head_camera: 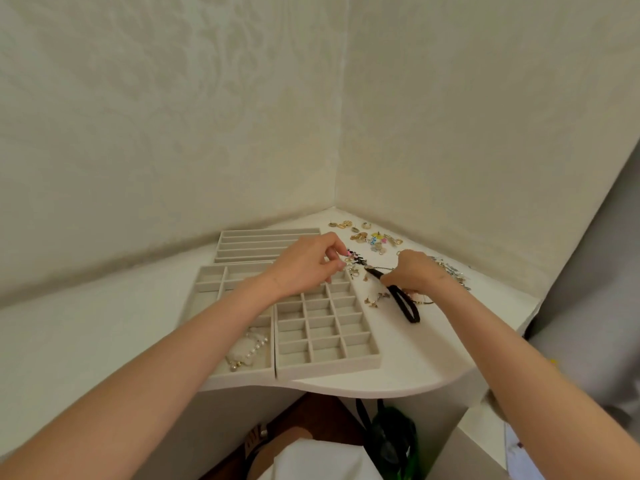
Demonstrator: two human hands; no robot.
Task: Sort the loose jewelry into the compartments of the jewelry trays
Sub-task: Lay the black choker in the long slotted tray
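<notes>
Three beige jewelry trays lie on the white corner table: a long-slot tray (pixel 242 237) at the back, a mixed tray (pixel 211 282) on the left and a small-grid tray (pixel 325 327) beside it. A pearl bracelet (pixel 247 351) sits in the mixed tray's front compartment. My left hand (pixel 304 261) pinches a small tangled piece with pink and black bits (pixel 353 255) above the grid tray's far end. My right hand (pixel 414 271) grips a black cord band (pixel 405 304) whose loop trails toward me. Loose gold and coloured earrings (pixel 370 237) lie scattered near the corner.
Silver chains (pixel 450 271) lie behind my right hand near the right wall. Walls close the table at the back and right. The rounded table edge (pixel 381 389) is near me. A dark green bag (pixel 391 438) stands on the floor below.
</notes>
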